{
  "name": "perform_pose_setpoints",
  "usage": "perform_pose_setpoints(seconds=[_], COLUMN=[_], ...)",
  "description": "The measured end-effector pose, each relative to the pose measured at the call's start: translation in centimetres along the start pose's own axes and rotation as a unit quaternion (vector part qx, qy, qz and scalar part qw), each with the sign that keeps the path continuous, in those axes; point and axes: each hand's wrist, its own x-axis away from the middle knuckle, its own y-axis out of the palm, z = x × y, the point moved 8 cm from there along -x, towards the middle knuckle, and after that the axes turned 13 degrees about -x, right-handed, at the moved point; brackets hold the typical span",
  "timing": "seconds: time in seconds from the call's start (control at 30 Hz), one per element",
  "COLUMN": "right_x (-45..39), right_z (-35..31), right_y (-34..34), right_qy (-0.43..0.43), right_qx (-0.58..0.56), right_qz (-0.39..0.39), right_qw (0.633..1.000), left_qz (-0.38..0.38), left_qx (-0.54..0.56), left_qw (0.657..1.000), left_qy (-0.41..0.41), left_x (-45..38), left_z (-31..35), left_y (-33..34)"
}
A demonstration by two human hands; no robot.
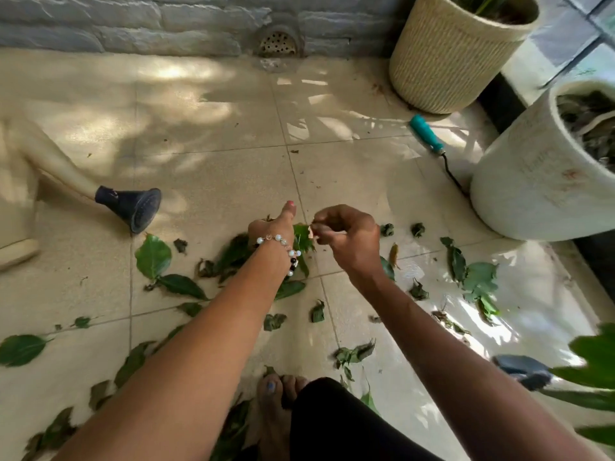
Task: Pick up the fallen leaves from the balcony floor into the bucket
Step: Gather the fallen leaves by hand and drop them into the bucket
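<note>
— Leaves (153, 257) are lying scattered all over the balcony floor (213, 168), aren't they?

— Yes, green ones, some curled and dry, mostly lying around the person's arms and bare foot (276, 394).

— What are the hands doing?

— The left hand (273, 226), wearing a beaded bracelet (281, 249), is holding a bunch of green leaves (302, 239), its fingers curling round them and the thumb sticking up. The right hand (349, 237) is meeting it, its fingers pinching something small at the edge of that bunch.

— And the bucket?

— A white bucket (532, 194) is standing to the right, well apart from the hands, with dry leaves already inside.

— Anything else?

— A watering can (129, 204) is lying at the left, a teal-handled tool (427, 133) is lying beside a woven planter (446, 58), and a drain (279, 44) is sitting at the wall.
</note>
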Motion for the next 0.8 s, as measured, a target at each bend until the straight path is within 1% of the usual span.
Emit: perform_pose_setpoints(seconds=[0.1, 0.17, 0.23, 0.27, 0.3, 0.33, 0.37, 0.4, 0.43, 0.47, 0.5, 0.53, 0.57, 0.6, 0.63, 0.67, 0.7, 0.73, 0.8], right_x=[1.3, 1.8, 2.2, 2.5, 2.6, 2.4, 2.1, 1.7, 1.4, 1.3, 0.9, 0.1, -1.1, -2.3, -3.3, -3.7, -3.9, -3.8, -3.3], right_z=[-1.6, -2.1, -2.7, -2.9, -2.6, -2.1, -1.4, -0.7, 0.0, 0.3, 0.3, 0.2, 0.8, 1.5, 2.2, 3.1, 4.2, 5.5, 7.5], right_y=[-0.1, -1.0, -1.3, -1.3, -1.1, -1.1, -1.3, -1.7, -2.3, -3.1, -4.1, -5.5, -7.4, -9.6, -11.5, -12.7, -13.1, -13.0, -12.1], right_qy=[-0.083, -0.127, -0.186, -0.211, -0.214, -0.198, -0.162, -0.105, -0.038, 0.028, 0.08, 0.11, 0.125, 0.117, 0.107, 0.112, 0.131, 0.161, 0.192], right_qx=[0.147, 0.195, 0.245, 0.269, 0.287, 0.309, 0.332, 0.345, 0.318, 0.251, 0.175, 0.114, 0.087, 0.125, 0.213, 0.298, 0.36, 0.39, 0.404], right_qz=[0.014, 0.022, -0.011, -0.042, -0.082, -0.127, -0.175, -0.229, -0.281, -0.312, -0.307, -0.261, -0.186, -0.1, -0.028, 0.0, -0.012, -0.049, -0.125], right_qw=[0.986, 0.972, 0.952, 0.939, 0.93, 0.922, 0.913, 0.904, 0.905, 0.916, 0.932, 0.952, 0.971, 0.98, 0.971, 0.948, 0.923, 0.905, 0.886], left_qz=[-0.008, -0.014, -0.038, -0.048, -0.05, -0.048, -0.036, -0.026, -0.021, -0.026, -0.033, -0.039, -0.043, -0.045, -0.045, -0.047, -0.054, -0.061, -0.069], left_qx=[0.002, -0.005, -0.009, -0.018, -0.029, -0.042, -0.058, -0.074, -0.094, -0.116, -0.124, -0.124, -0.115, -0.097, -0.085, -0.076, -0.071, -0.064, -0.065], left_qw=[1.0, 0.999, 0.998, 0.998, 0.998, 0.998, 0.998, 0.997, 0.995, 0.993, 0.992, 0.992, 0.992, 0.994, 0.995, 0.996, 0.996, 0.996, 0.995], left_qy=[-0.024, -0.047, -0.042, -0.04, -0.029, -0.021, -0.016, -0.014, -0.005, 0.003, 0.008, 0.01, 0.014, 0.016, 0.014, 0.01, 0.007, 0.007, 0.004], left_x=[0.7, 0.8, 0.6, 0.8, 0.6, 0.6, 0.2, -0.3, -0.9, -1.4, -1.9, -2.3, -2.4, -2.9, -3.8, -4.5, -5.1, -5.5, -5.0], left_z=[0.1, -0.3, -0.6, -0.9, -1.1, -1.2, -1.5, -1.6, -1.7, -1.7, -1.7, -1.7, -1.4, -1.2, -1.3, -1.5, -1.6, -1.6, -1.3], left_y=[2.6, 4.2, 6.0, 6.5, 6.8, 6.9, 6.8, 6.7, 6.8, 6.9, 7.2, 7.4, 7.5, 7.5, 7.5, 7.5, 7.5, 7.4, 7.1])
